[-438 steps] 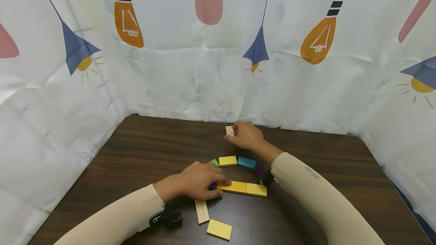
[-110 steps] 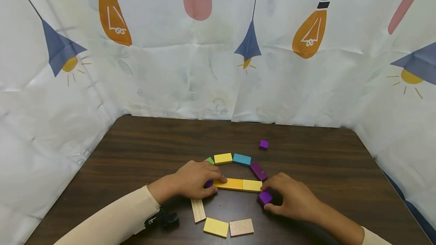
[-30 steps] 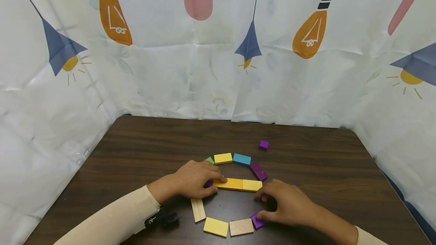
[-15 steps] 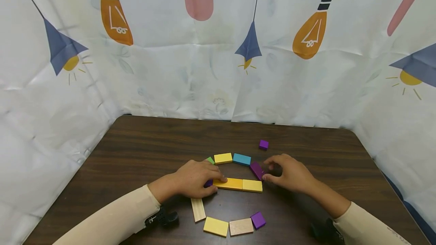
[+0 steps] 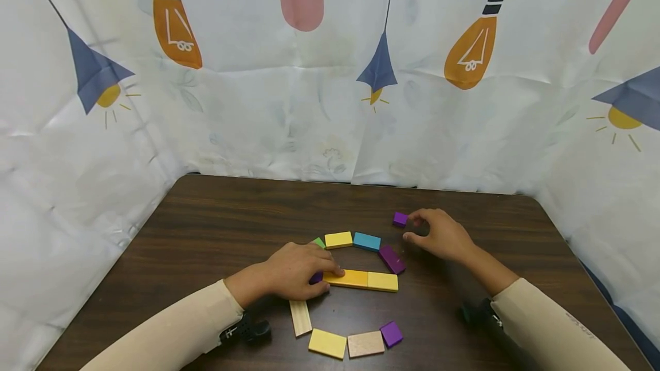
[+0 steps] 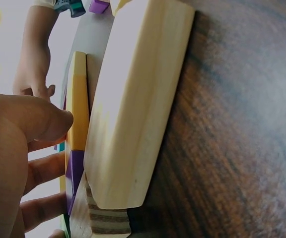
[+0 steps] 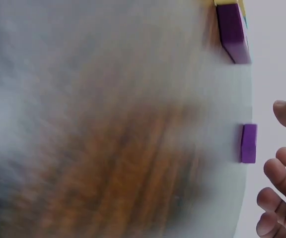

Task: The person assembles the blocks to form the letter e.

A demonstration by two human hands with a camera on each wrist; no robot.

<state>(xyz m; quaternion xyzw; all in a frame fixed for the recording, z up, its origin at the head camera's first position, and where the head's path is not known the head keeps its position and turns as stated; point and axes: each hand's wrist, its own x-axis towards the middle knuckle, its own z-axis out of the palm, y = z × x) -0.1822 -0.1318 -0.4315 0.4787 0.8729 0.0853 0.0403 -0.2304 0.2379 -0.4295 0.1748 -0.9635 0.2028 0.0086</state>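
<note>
My left hand (image 5: 296, 271) lies over the left end of a straight row, its index finger resting on an orange-yellow block (image 5: 353, 279). A dark purple block (image 5: 315, 278) shows partly under that hand. The left wrist view has the thumb at the orange block's side and several fingers extended over the row. At the back right, my right hand (image 5: 440, 236) has its thumb and fingers spread apart beside a small purple block (image 5: 400, 219). The right wrist view shows a gap between these fingers and that small block (image 7: 249, 144); nothing is held.
Beyond the row curve a green block (image 5: 318, 242), a yellow block (image 5: 338, 240), a blue block (image 5: 367, 241) and a dark purple block (image 5: 392, 259). Nearer lie a plain wood plank (image 5: 301, 318), a yellow block (image 5: 327, 343), a tan block (image 5: 365, 344) and a purple block (image 5: 391, 334).
The right hand set a purple block beside the tan one, let go and moved back to the small far purple block. Earlier, the tan block was placed beside the yellow one. Left hand stays put.
</note>
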